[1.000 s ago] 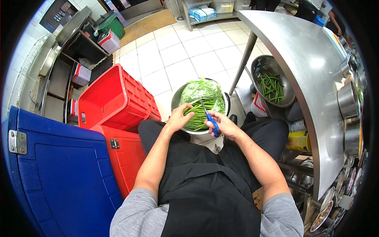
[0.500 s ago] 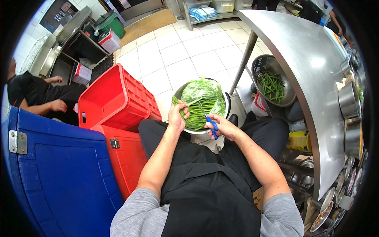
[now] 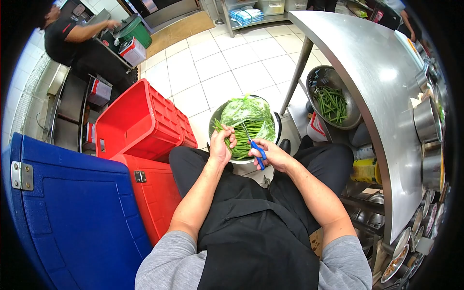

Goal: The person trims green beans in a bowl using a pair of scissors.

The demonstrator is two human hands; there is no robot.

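My left hand is closed around a small bunch of green beans whose ends stick out past the fingers. In my right hand are blue-handled scissors, blades pointing up and left near the bunch. Both hands are over a metal bowl between my knees. Long green beans lie in it, beside a clear plastic bag with green contents. To the right, a perforated metal colander holds shorter bean pieces.
A steel table curves along my right, with pots beyond it. On my left stand a red crate, a red box and a blue cooler box. A co-worker stands upper left beside a green bin.
The co-worker has moved from the left edge toward the upper left, an arm now stretched to the green bin. My left hand has shifted slightly down and right; the scissors have barely moved.
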